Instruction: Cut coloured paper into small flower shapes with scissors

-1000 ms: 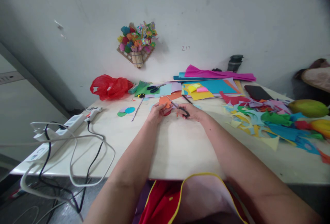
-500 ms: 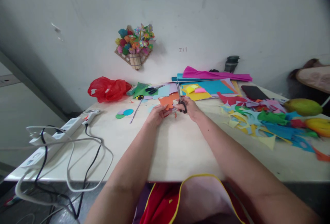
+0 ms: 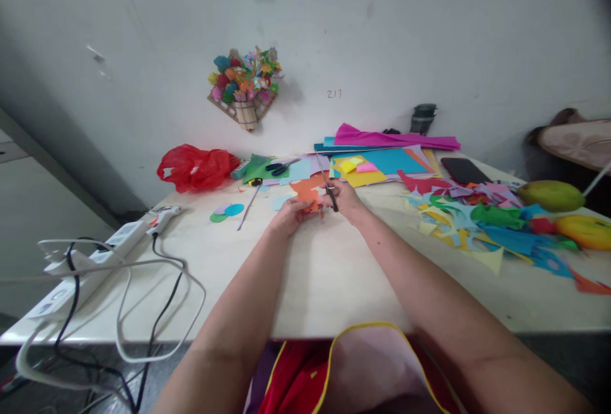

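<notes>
My left hand (image 3: 292, 213) pinches an orange sheet of paper (image 3: 305, 191) with cut, uneven edges, held just above the table. Black-handled scissors (image 3: 331, 198) are in my right hand (image 3: 344, 199), at the paper's right side. Their blades point away from me; whether they bite into the paper I cannot tell. Left of my hands lie several paper circles, among them a blue circle (image 3: 233, 210) and a green circle (image 3: 218, 217). A thin purple strip (image 3: 247, 209) lies between the circles and my left hand.
Colored paper sheets (image 3: 382, 163) and a second pair of scissors (image 3: 281, 167) lie at the back. Paper scraps (image 3: 477, 223), a phone (image 3: 464, 170) and mango-like fruit (image 3: 551, 196) are on the right. A red plastic bag (image 3: 195, 167) and a power strip (image 3: 95, 261) with cables are on the left.
The scissors have turned in my right hand, their handles now seen more edge-on and their blades leaning further left. My left hand keeps hold of the orange paper. The view has shifted slightly.
</notes>
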`<control>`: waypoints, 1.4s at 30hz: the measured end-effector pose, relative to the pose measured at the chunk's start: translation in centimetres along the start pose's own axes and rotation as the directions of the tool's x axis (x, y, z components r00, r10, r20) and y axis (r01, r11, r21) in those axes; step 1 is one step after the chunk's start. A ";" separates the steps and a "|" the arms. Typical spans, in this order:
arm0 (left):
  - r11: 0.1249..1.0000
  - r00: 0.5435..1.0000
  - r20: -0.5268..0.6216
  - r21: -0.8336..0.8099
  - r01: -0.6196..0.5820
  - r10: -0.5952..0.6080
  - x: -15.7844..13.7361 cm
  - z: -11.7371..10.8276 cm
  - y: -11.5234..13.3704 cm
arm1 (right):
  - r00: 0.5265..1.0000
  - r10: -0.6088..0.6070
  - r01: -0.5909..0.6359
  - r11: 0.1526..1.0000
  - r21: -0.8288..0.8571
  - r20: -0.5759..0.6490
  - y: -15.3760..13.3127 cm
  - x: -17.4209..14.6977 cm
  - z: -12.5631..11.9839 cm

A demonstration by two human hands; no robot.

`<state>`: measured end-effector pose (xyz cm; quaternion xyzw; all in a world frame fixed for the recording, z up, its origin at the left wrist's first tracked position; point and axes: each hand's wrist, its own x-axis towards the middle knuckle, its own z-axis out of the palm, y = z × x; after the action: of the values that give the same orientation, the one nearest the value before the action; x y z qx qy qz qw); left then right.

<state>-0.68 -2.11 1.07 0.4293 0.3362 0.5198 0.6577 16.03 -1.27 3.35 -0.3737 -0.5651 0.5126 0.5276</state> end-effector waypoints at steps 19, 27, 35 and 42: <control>0.995 0.988 -0.123 0.043 -0.090 0.094 -0.3 -0.2 0.6 | 0.993 0.051 -0.046 0.997 -0.055 0.107 0.0 -0.4 -0.6; 0.985 0.971 -0.191 -0.070 -0.157 0.141 0.2 -0.2 0.4 | 0.959 0.138 -0.096 0.980 -0.173 0.248 -0.3 -1.0 -0.5; 0.980 0.969 -0.198 -0.109 -0.169 0.145 0.0 0.0 0.5 | 0.937 0.140 -0.064 0.969 -0.237 0.320 0.5 -0.6 -0.8; 0.980 0.970 -0.196 -0.113 -0.166 0.142 0.1 0.2 0.4 | 0.932 0.149 -0.064 0.965 -0.254 0.331 0.6 -0.7 -0.9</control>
<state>-0.63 -2.06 1.53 0.3599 0.3279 0.6279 0.6072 16.94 -1.63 2.51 -0.3685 -0.6855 0.5266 0.3421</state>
